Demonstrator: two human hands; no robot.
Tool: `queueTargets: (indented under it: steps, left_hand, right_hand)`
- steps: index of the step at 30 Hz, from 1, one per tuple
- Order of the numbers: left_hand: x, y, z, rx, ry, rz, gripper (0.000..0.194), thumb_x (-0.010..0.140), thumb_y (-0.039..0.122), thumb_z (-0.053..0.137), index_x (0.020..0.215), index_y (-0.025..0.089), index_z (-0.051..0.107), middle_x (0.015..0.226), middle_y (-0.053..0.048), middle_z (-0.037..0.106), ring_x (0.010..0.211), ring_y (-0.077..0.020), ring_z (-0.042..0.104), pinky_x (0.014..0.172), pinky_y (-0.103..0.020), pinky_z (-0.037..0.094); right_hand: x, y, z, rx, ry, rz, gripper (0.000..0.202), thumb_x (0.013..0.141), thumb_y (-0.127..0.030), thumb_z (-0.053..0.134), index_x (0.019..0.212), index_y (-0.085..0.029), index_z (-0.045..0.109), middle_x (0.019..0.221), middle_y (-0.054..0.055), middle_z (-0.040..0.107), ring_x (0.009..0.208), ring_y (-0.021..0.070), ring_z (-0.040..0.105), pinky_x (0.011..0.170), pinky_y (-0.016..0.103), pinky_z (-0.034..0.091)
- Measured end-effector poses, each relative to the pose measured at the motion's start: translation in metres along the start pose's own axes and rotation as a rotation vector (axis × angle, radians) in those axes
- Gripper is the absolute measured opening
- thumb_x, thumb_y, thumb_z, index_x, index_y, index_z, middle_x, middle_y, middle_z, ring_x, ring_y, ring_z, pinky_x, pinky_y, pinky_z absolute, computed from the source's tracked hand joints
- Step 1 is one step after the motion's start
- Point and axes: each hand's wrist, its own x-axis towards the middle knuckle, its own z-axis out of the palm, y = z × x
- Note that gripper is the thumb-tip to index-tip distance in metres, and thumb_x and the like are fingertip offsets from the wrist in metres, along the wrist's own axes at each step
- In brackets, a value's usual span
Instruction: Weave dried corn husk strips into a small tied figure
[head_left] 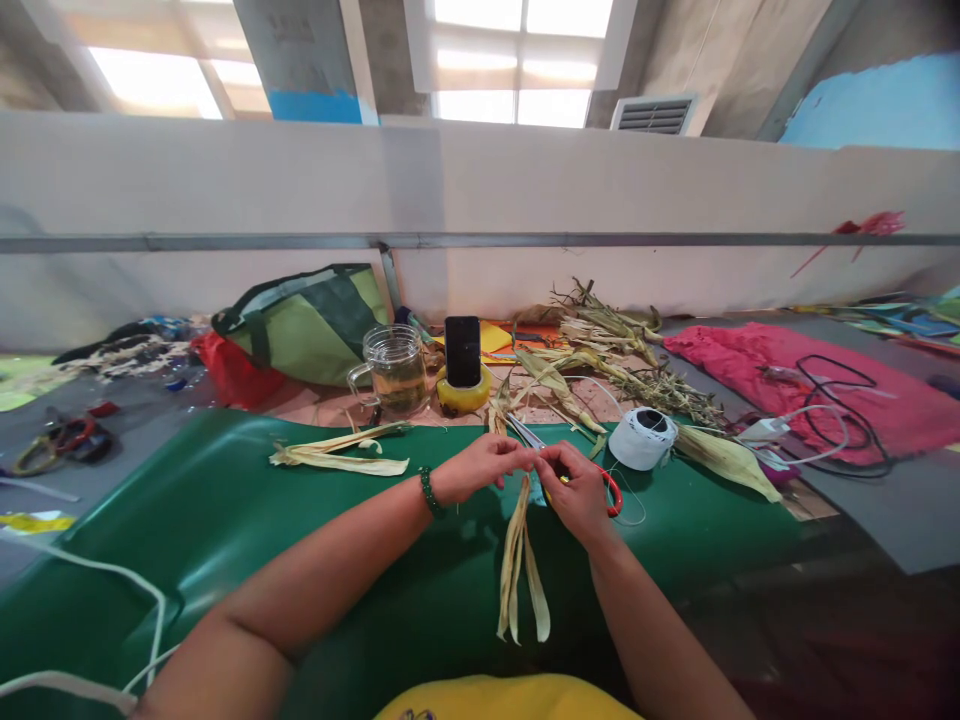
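Note:
My left hand (487, 468), with a green beaded bracelet (429, 492) at the wrist, is closed in a pinch. Its fingertips meet those of my right hand (579, 492), which is pinched too. What they pinch is too small to make out. Just below the fingertips, a bundle of dry corn husk strips (516, 570) points toward me, its upper end partly covered by my hands. Scissors with red handles (615, 492) lie by my right hand, blades pointing away. Fine thread loops between that hand and a white spool (643, 440).
A green mat (300, 560) covers the work surface. Corn husk strips (337, 455) lie left, a whole husk (731, 460) right. Behind stand a glass mug (394, 375), a phone (463, 352) on a tape roll (463, 392), and dried plants (607, 340). A white cable (112, 565) crosses the left.

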Motion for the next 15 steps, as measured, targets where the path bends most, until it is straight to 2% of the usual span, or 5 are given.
queueTargets:
  steps: [3, 8, 11, 15]
  left_hand:
    - [0.002, -0.003, -0.001, 0.058, -0.008, 0.055, 0.035, 0.065, 0.045, 0.068, 0.068, 0.012, 0.058, 0.061, 0.003, 0.048, 0.058, -0.0077, 0.041, 0.052, -0.019, 0.035]
    - [0.009, -0.009, -0.006, 0.245, 0.088, 0.199, 0.028, 0.077, 0.037, 0.058, 0.067, 0.011, 0.063, 0.059, 0.001, 0.051, 0.059, -0.0091, 0.042, 0.057, -0.021, 0.036]
    - [0.012, -0.011, -0.008, 0.419, 0.235, 0.312, 0.022, 0.080, 0.029, 0.055, 0.065, 0.013, 0.063, 0.065, -0.001, 0.057, 0.068, -0.0120, 0.049, 0.066, -0.023, 0.040]
    - [0.011, -0.012, -0.006, 0.518, 0.450, 0.396, 0.014, 0.080, 0.023, 0.053, 0.085, 0.016, 0.064, 0.079, -0.004, 0.061, 0.076, -0.0143, 0.054, 0.067, -0.025, 0.042]
  right_hand:
    - [0.000, 0.000, 0.000, 0.009, 0.006, 0.004, 0.016, 0.082, -0.025, 0.055, 0.067, -0.019, 0.057, 0.061, -0.003, 0.051, 0.052, 0.0104, 0.046, 0.047, 0.023, 0.035]
    - [0.000, 0.000, -0.001, 0.040, 0.018, 0.013, 0.017, 0.081, -0.025, 0.054, 0.065, -0.019, 0.056, 0.060, -0.003, 0.051, 0.052, 0.0105, 0.046, 0.048, 0.023, 0.036]
    - [0.000, 0.001, -0.002, 0.064, 0.008, 0.031, 0.018, 0.081, -0.026, 0.054, 0.065, -0.019, 0.055, 0.060, -0.003, 0.051, 0.052, 0.0105, 0.046, 0.049, 0.023, 0.036]
    - [0.000, 0.003, -0.002, 0.113, 0.002, 0.075, 0.019, 0.081, -0.029, 0.055, 0.065, -0.019, 0.055, 0.062, -0.002, 0.053, 0.054, 0.0109, 0.047, 0.050, 0.023, 0.038]
